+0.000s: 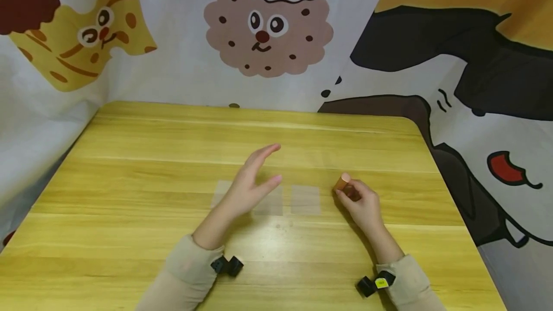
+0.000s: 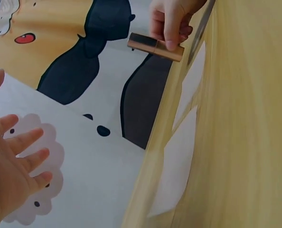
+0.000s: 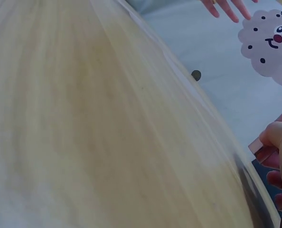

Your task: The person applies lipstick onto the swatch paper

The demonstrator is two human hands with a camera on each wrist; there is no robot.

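**A:** On the right side of the wooden table (image 1: 129, 181), your right hand (image 1: 360, 205) has its fingers curled round a small copper-coloured tube (image 1: 342, 181). It looks like a lipstick or something similar, but I can't tell for sure. Your grip is closed on it, with the thumb over the top. The head view shows one end poking out up and to the left of your knuckles.

**B:** Is the tube touching the table?

**A:** It's held low, just above the wood or resting on it, I can't tell which. The left wrist view shows it best: the tube lies roughly sideways, with most of its length sticking out past your fingers.

**B:** What about the other hand?

**A:** Your left hand (image 1: 250, 181) holds nothing. It's open, with the fingers straight and a bit spread and the palm turned toward the right hand. It's raised over the middle of the table, well apart from the tube.

**B:** Anything else on the table?

**A:** Three pale, see-through square patches (image 1: 305, 199) lie flat in a row. Your left hand covers part of the left and middle ones, and the right one sits between your hands, near the tube. A cartoon-printed cloth (image 1: 268, 28) with a cookie face hangs behind the table. You've got beige sleeves (image 1: 190, 265) on, with a small black camera at each wrist.
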